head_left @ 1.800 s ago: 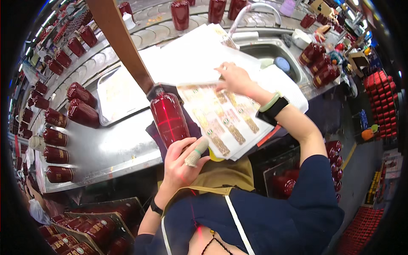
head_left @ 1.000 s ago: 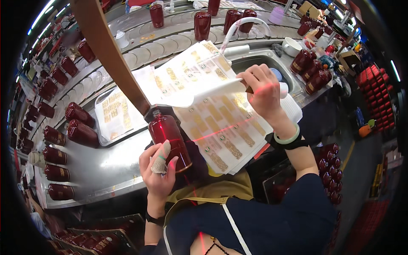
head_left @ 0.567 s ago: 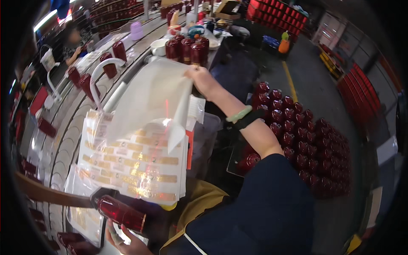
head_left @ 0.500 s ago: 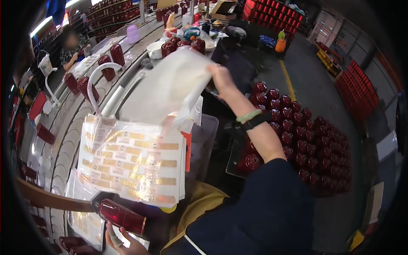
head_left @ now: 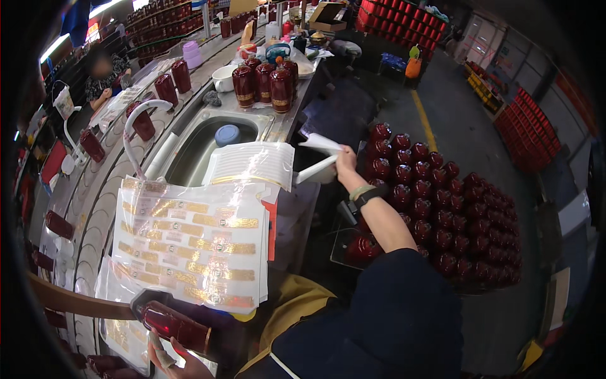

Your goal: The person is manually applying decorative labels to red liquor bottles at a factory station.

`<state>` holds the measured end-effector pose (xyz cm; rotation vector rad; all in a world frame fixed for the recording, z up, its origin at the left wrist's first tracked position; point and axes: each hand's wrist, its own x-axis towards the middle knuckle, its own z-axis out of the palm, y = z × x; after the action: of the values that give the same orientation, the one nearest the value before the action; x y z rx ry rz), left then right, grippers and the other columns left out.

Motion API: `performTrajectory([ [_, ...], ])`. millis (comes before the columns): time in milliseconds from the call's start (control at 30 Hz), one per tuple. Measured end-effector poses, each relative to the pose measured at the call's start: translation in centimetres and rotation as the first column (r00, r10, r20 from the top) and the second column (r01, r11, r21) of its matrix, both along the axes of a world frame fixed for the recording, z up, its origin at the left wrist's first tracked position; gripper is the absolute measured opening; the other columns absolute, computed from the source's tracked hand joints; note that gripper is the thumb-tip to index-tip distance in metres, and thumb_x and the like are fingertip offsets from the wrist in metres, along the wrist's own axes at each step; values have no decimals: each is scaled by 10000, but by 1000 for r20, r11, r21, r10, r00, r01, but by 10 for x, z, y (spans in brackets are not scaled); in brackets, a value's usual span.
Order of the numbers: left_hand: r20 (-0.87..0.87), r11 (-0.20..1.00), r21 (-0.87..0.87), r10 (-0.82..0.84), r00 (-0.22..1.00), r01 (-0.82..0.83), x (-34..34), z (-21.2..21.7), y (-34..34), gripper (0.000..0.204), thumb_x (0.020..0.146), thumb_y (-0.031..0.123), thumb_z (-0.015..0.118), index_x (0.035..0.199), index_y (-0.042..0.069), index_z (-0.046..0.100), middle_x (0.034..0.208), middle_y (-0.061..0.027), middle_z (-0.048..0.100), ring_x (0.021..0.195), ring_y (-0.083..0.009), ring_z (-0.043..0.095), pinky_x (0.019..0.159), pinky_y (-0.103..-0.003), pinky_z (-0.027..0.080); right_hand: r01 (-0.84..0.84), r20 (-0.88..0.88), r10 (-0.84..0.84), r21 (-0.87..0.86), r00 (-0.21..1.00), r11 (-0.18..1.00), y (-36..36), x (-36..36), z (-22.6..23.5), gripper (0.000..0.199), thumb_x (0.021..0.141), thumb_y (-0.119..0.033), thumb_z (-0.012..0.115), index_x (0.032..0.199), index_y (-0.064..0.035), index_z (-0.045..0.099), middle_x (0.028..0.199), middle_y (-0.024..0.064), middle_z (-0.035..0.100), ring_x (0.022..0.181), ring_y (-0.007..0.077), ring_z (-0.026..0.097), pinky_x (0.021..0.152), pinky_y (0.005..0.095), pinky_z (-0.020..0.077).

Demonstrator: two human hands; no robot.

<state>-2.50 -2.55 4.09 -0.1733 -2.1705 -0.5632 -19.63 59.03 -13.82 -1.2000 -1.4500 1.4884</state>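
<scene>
My right hand (head_left: 345, 163) is closed on the edge of a thin white sheet (head_left: 319, 144), which is folded and hangs over the dark gap right of the sink. Low on the left, my left hand (head_left: 180, 363) has its fingertips, one wrapped in a pale covering, against the near side of a dark red bottle (head_left: 175, 325). The bottle lies tilted, one end in a black socket on a brown arm (head_left: 82, 300). Part of that hand is hidden or cut off below. Between my hands rests a stack of label sheets (head_left: 189, 243) with rows of gold strips.
Behind the labels is a steel sink (head_left: 189, 151) with a blue round lid-like thing (head_left: 227, 135) and a white curved pipe (head_left: 129, 142). Red bottles (head_left: 264, 82) stand beyond it. A conveyor (head_left: 95, 234) runs along the left; many bottles (head_left: 435, 208) stand at right. A person (head_left: 104, 79) sits far left.
My right hand has moved right and down, carrying the sheet off the sink, which now shows. A striped white sheet behind the labels is uncovered. My left hand stays at the bottle.
</scene>
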Motion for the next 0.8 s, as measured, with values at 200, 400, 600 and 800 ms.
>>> performTrajectory([
  [200, 6, 995, -48, 84, 996, -83, 7, 1, -5, 263, 906, 102, 804, 1141, -6, 757, 1112, -140, 775, 958, -323, 723, 855, -402, 576, -289, -186, 222, -627, 957, 724, -22, 5, -36, 300, 1021, -288, 531, 1213, -73, 613, 915, 134, 663, 597, 249, 632, 470, 382, 537],
  [400, 0, 997, -30, 74, 997, -74, 10, -4, -7, 231, 901, 109, 817, 1095, -7, 771, 1068, -129, 782, 906, -325, 722, 823, -396, 581, -516, 555, 597, -318, 580, 796, -20, 14, -52, 442, 919, -431, 748, 1124, -43, 696, 911, 174, 730, 818, 328, 761, 632, 447, 573],
  [600, 23, 1000, -11, -19, 1000, 19, 2, -10, -16, 408, 902, -32, 704, 1308, -45, 677, 1253, -180, 689, 1149, -324, 637, 987, -438, 518, -519, 45, 523, 225, 851, 825, -48, -67, 61, 232, 896, -57, 692, 1124, -49, 652, 822, 41, 666, 579, 128, 567, 488, 296, 468],
  [800, 152, 984, 154, 66, 986, -89, 5, -28, -19, 455, 828, -95, 749, 1275, -21, 712, 1224, -146, 716, 1127, -290, 650, 978, -394, 534, -960, -230, 933, -38, 277, 276, -187, -116, 163, 333, 977, -24, 560, 1307, -9, 600, 1052, 106, 693, 780, 127, 616, 686, 292, 541],
])
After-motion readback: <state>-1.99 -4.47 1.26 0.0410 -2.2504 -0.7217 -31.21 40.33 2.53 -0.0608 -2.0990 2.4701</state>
